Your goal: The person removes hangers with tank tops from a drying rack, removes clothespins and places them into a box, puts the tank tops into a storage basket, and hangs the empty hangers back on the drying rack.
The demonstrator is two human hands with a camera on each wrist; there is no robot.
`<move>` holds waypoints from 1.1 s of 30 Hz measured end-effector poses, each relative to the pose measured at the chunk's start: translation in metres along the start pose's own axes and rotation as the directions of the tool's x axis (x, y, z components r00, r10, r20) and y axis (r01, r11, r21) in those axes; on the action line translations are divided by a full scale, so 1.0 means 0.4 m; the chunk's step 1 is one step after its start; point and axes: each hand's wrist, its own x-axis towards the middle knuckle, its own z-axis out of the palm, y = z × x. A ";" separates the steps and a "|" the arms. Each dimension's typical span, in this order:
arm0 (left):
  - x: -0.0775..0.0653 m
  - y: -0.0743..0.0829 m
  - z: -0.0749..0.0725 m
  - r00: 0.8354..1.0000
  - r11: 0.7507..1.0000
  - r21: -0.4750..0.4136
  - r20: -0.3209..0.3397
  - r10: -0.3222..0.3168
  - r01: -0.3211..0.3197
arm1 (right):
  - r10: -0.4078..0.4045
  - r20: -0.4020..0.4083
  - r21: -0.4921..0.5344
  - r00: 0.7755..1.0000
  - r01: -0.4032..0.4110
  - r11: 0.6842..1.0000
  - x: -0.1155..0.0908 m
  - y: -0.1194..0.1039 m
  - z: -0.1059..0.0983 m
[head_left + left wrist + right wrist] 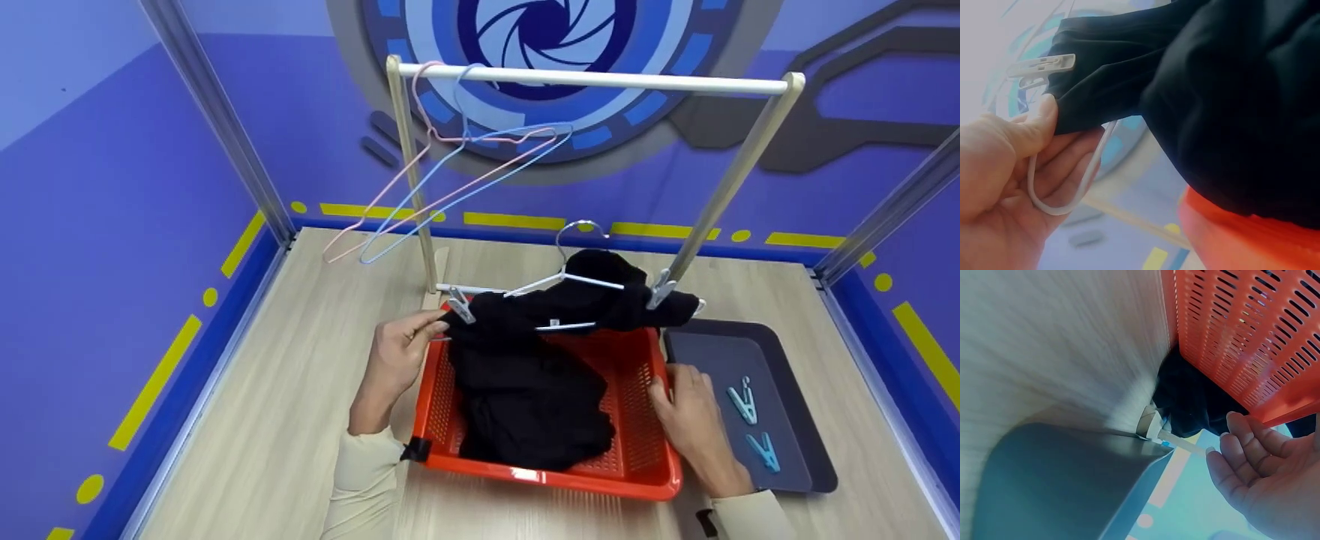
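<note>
A black garment (532,397) hangs across a white wire hanger (564,276), its lower part bunched inside the red basket (555,480). One grey clothespin (460,305) grips the cloth at the left end, and another clothespin (661,289) at the right. With thumb and fingers, my left hand (401,349) pinches the garment's left corner. In the left wrist view the hanger's rounded end (1055,211) crosses in front of those fingers. My right hand (694,412) is at the basket's right rim, thumb over the edge, fingers loosely bent outside the perforated wall (1252,337).
Behind the basket stands a rack with a white rail (600,78); a pink hanger (397,176) and a blue hanger (457,150) hang at its left end. A dark tray (806,450) on the right holds two teal clothespins (742,405). Purple panels enclose the table (247,420).
</note>
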 end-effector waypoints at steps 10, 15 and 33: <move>-0.031 -0.037 -0.004 0.987 0.988 -0.057 0.076 -0.140 0.144 | -0.031 -0.042 0.003 0.999 0.031 1.000 -0.002 0.008 0.006; -0.033 -0.044 0.001 0.982 0.984 -0.046 0.084 -0.168 0.172 | -0.024 -0.048 -0.005 0.999 0.024 1.000 -0.002 0.008 0.008; -0.030 -0.063 0.009 0.991 0.971 0.225 0.093 -0.099 0.076 | -0.026 -0.075 0.003 0.997 0.026 1.000 0.001 0.009 0.007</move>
